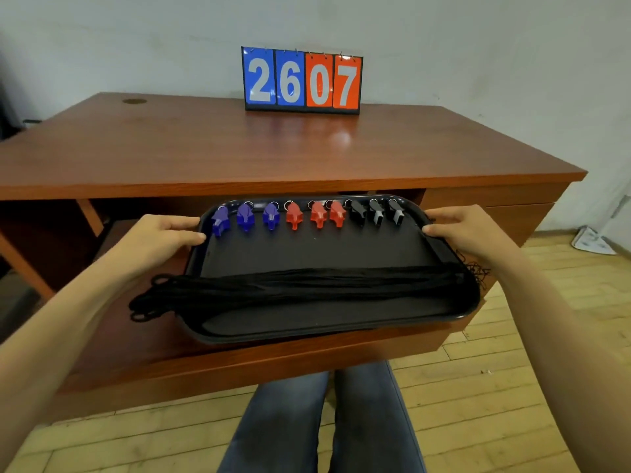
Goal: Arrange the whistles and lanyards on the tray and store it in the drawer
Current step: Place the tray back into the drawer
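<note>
A black tray (pixel 327 331) rests over the pulled-out wooden drawer (pixel 259 363) below the desk top. Along its far edge stand three blue whistles (pixel 245 217), three red whistles (pixel 318 215) and three black whistles (pixel 376 212) in one row. A bundle of black lanyards (pixel 300 285) lies across the tray's near half, its loops hanging over the left rim. My left hand (pixel 160 235) grips the tray's left edge. My right hand (pixel 467 228) grips its right edge.
A flip scoreboard (pixel 302 80) reading 2607 stands at the back of the wooden desk (pixel 205 145). More closed drawers (pixel 512 213) sit to the right. My legs (pixel 324 421) are below the drawer, over a wood floor.
</note>
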`<state>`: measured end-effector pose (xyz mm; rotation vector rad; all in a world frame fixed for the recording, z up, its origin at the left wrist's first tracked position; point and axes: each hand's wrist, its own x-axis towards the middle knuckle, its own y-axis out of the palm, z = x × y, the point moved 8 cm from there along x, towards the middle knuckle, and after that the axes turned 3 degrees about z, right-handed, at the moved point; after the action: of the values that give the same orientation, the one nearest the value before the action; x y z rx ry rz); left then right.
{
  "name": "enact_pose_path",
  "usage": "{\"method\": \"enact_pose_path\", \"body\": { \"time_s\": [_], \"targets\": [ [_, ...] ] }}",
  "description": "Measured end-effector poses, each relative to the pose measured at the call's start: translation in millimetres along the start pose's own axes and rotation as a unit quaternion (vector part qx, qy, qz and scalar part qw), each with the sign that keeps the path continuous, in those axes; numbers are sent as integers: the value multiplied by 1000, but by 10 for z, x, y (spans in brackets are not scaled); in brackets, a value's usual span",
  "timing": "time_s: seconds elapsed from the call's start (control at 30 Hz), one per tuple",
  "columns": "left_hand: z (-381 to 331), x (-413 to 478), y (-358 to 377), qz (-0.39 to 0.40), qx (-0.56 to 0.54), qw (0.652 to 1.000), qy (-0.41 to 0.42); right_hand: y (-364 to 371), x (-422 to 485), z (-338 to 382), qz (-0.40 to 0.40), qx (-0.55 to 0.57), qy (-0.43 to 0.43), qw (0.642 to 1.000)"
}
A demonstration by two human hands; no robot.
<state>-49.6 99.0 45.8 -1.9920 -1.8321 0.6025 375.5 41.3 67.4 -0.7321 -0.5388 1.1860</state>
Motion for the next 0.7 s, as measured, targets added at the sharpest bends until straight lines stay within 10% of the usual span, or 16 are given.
{"method": "enact_pose_path", "body": {
  "time_s": [0.27,0.7],
  "targets": [
    [449,219,-98,-14,-7,998,-60,482,110,156,30,-29,0,999],
    [861,371,-282,-19,319,939,-128,1089,271,239,89,-70,6,994]
  ]
}}
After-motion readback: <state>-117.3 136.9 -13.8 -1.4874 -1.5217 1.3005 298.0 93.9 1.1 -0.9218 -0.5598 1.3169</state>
